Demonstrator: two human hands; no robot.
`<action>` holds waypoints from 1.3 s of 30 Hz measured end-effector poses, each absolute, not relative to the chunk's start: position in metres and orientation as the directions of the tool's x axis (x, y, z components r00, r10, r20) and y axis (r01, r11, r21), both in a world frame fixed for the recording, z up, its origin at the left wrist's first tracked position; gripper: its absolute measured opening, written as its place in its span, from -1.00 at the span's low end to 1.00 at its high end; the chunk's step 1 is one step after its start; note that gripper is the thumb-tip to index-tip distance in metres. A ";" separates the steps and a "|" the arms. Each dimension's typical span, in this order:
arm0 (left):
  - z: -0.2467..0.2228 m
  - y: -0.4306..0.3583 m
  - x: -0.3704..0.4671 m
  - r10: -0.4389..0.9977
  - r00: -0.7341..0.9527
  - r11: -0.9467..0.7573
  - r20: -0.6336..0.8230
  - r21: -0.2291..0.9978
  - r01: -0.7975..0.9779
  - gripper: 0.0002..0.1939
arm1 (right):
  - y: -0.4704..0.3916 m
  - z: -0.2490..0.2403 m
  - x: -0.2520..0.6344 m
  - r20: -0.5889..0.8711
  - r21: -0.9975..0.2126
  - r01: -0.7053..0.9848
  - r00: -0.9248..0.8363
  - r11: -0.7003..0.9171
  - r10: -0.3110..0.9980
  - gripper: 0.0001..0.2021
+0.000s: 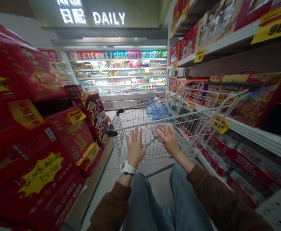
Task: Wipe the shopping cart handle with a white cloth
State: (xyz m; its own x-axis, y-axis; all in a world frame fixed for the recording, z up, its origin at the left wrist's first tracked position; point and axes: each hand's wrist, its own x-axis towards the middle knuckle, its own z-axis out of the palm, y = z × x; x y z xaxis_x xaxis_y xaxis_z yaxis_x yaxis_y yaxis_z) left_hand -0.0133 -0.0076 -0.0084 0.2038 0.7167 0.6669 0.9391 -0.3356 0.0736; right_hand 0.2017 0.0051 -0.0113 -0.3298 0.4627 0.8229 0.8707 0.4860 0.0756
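Note:
A metal shopping cart (140,123) stands sideways in front of me, its dark handle (227,84) to the right. My left hand (135,147), with a white watch (128,167) on the wrist, is at the near side of the basket. Its fingers are spread and nothing is in it. My right hand (168,139) lies over a pale, crumpled cloth (157,131) against the cart's near side, its fingers pressed on the cloth. The palm side of each hand is hidden.
Red gift boxes (65,134) are stacked high close on the left. Shelves (229,35) with boxes and packs line the right. Large water bottles (157,110) stand beyond the cart, before a lit refrigerated display (121,69).

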 end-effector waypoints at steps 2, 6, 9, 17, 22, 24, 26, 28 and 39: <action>-0.013 -0.005 0.000 0.716 0.237 -0.356 0.657 0.052 0.933 -0.12 | 0.003 -0.009 0.204 0.815 0.078 0.868 -0.339 0.491 0.470 -0.32; -0.015 0.001 0.018 0.714 0.270 -0.384 0.647 0.039 0.922 -0.14 | 0.004 0.000 0.210 0.827 0.067 0.884 -0.309 0.462 0.470 -0.28; -0.014 0.004 0.027 0.717 0.249 -0.367 0.651 0.049 0.929 -0.17 | 0.006 -0.001 0.211 0.827 0.075 0.881 -0.317 0.468 0.465 -0.29; -0.015 0.005 0.031 0.717 0.214 -0.340 0.663 0.065 0.938 -0.22 | 0.009 0.000 0.229 0.839 0.078 0.886 -0.306 0.457 0.450 -0.27; -0.016 0.006 0.032 0.718 0.198 -0.335 0.668 0.081 0.939 -0.22 | 0.012 -0.004 0.235 0.861 0.098 0.891 -0.299 0.443 0.411 -0.29; -0.018 0.008 0.032 0.715 0.194 -0.335 0.672 0.085 0.938 -0.22 | 0.010 -0.006 0.235 0.854 0.104 0.884 -0.314 0.455 0.415 -0.29; -0.019 0.009 0.033 0.714 0.191 -0.335 0.674 0.088 0.938 -0.22 | 0.009 -0.004 0.237 0.838 0.104 0.880 -0.329 0.464 0.435 -0.28; -0.019 0.010 0.033 0.712 0.188 -0.334 0.676 0.091 0.938 -0.22 | 0.009 0.002 0.242 0.831 0.101 0.880 -0.331 0.463 0.447 -0.26; -0.013 0.005 0.040 0.717 0.151 -0.308 0.681 0.115 0.945 -0.25 | 0.010 0.004 0.263 0.795 0.132 0.849 -0.399 0.512 0.457 -0.27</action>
State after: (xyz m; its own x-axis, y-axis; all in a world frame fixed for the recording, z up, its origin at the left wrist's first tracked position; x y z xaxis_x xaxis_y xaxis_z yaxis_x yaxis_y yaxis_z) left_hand 0.0398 0.0047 -0.0132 0.1507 0.7169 0.6807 0.9445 -0.3077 0.1148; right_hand 0.2633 0.0105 0.0035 -0.3989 0.4572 0.7948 0.8489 0.5120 0.1315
